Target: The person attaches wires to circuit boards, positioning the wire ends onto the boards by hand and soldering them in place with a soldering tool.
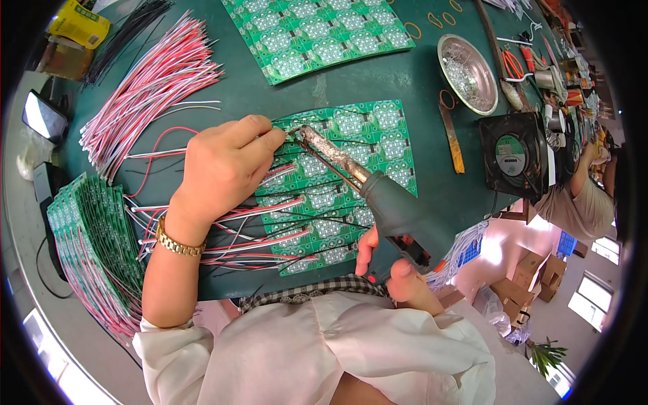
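A green circuit board panel point(398, 145) lies on the table in front of me, with red, white and black wires point(233, 214) along its left part. My left hand point(226, 158), a gold watch at its wrist, is closed in a pinch over the panel's upper left. Thin wires trail out to the left from under it; the pinched ends are hidden by the fingers. My right hand point(405, 283) grips a dark soldering gun point(408, 212) from below. Its worn metal tip touches or nearly touches the panel beside my left fingertips.
At the left lie a bundle of red and white wires point(152, 88) and stacked wired boards point(94, 236). More panels point(324, 30) lie at the back. To the right are a metal bowl point(486, 81), a small fan point(513, 155) and a flat blade point(452, 138). Another person point(580, 196) sits far right.
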The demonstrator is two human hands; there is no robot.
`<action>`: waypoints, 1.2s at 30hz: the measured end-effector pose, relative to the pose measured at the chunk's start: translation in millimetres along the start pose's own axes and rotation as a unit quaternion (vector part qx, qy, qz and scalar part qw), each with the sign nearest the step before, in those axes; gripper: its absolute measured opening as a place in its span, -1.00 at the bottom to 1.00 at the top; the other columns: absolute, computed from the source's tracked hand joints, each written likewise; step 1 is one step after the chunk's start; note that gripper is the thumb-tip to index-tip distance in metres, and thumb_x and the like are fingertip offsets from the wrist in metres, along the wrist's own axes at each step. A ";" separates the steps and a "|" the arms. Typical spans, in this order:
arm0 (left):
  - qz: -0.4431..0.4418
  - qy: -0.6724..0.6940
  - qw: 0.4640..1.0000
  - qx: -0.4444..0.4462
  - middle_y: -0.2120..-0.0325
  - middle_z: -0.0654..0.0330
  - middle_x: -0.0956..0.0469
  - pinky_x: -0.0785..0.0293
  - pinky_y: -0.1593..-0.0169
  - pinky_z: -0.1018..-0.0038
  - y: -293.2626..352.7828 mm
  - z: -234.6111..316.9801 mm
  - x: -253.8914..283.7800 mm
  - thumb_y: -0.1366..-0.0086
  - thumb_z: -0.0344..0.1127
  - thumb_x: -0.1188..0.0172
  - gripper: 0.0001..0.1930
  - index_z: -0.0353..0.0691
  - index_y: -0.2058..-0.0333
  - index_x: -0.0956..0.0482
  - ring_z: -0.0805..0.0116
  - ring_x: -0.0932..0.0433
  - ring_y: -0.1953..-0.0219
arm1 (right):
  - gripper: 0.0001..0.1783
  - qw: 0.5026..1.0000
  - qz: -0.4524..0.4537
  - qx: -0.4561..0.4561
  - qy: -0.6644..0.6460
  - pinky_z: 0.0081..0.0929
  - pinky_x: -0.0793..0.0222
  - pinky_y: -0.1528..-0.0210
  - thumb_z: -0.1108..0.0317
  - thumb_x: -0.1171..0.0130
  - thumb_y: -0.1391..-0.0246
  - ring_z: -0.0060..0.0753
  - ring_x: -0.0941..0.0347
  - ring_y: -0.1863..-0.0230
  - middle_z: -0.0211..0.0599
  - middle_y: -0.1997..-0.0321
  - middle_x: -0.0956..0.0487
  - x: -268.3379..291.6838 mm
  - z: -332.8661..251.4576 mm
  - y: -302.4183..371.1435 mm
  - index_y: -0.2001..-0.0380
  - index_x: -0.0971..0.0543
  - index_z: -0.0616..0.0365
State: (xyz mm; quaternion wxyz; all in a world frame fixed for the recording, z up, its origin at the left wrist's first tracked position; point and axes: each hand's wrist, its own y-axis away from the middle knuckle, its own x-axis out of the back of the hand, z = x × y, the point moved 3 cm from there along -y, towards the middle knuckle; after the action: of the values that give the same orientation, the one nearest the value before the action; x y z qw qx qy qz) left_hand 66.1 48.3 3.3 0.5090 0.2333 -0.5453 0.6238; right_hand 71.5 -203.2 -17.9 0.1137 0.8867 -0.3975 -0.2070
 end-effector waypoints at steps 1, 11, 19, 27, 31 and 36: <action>0.001 -0.004 1.000 0.000 0.46 0.26 -0.48 -0.42 0.48 0.49 0.1 -0.1 0.0 0.12 -0.55 -0.21 -0.78 -0.19 0.41 -0.55 0.34 -0.48 0.53 | -0.20 1.000 -0.002 0.001 0.001 -0.51 -0.38 0.56 -0.41 -0.15 0.28 -0.44 -0.43 0.54 -0.24 0.48 -0.43 0.0 0.1 -0.3 0.29 -0.39 0.18; 0.005 0.001 1.000 -0.003 0.46 0.27 -0.47 -0.39 0.51 0.49 0.3 -1.4 -0.1 0.13 -0.55 -0.21 -0.79 -0.19 0.42 -0.55 0.36 -0.47 0.54 | -0.10 0.997 -0.024 0.019 -0.071 -0.56 -0.32 0.63 -0.38 -0.15 0.25 -0.43 -0.41 0.58 -0.25 0.52 -0.42 1.4 -4.4 -2.8 0.10 -0.32 0.22; -0.009 -0.006 1.000 0.005 0.47 0.27 -0.46 -0.37 0.53 0.48 -0.7 0.6 0.3 0.12 -0.55 -0.20 -0.79 -0.20 0.41 -0.55 0.37 -0.46 0.56 | -0.10 0.993 0.004 0.065 -0.096 -0.56 -0.29 0.64 -0.39 -0.11 0.23 -0.38 -0.42 0.58 -0.22 0.52 -0.42 4.8 0.8 -0.3 0.06 -0.26 0.19; -0.025 0.005 0.999 0.037 0.48 0.23 -0.44 -0.37 0.54 0.46 -2.6 0.2 0.4 0.08 -0.56 -0.19 -0.82 -0.22 0.43 -0.52 0.31 -0.45 0.57 | -0.08 0.993 -0.005 0.055 -0.106 -0.54 -0.33 0.60 -0.41 -0.07 0.20 -0.35 -0.44 0.56 -0.21 0.51 -0.42 2.3 -2.8 -0.8 0.03 -0.21 0.18; -0.020 0.006 0.999 0.031 0.48 0.23 -0.43 -0.38 0.54 0.46 -3.1 1.1 -0.1 0.06 -0.56 -0.19 -0.83 -0.22 0.43 -0.50 0.30 -0.45 0.58 | -0.08 0.993 -0.010 0.071 -0.098 -0.54 -0.34 0.59 -0.41 -0.03 0.17 -0.35 -0.44 0.56 -0.20 0.50 -0.42 3.4 -0.6 -0.5 0.01 -0.19 0.19; -0.022 0.035 0.998 0.046 0.48 0.23 -0.43 -0.36 0.55 0.50 -4.9 0.8 0.7 0.05 -0.55 -0.20 -0.85 -0.23 0.44 -0.50 0.34 -0.43 0.60 | -0.06 0.995 -0.018 0.059 -0.081 -0.51 -0.36 0.55 -0.42 -0.01 0.16 -0.35 -0.43 0.55 -0.20 0.50 -0.41 3.8 -2.8 -3.0 -0.01 -0.17 0.20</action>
State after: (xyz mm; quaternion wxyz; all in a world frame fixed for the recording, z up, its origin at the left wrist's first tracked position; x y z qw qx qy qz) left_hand 70.0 47.2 6.2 0.5300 0.2468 -0.4926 0.6446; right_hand 77.0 -204.0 -17.5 0.0251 0.8793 -0.4009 -0.2560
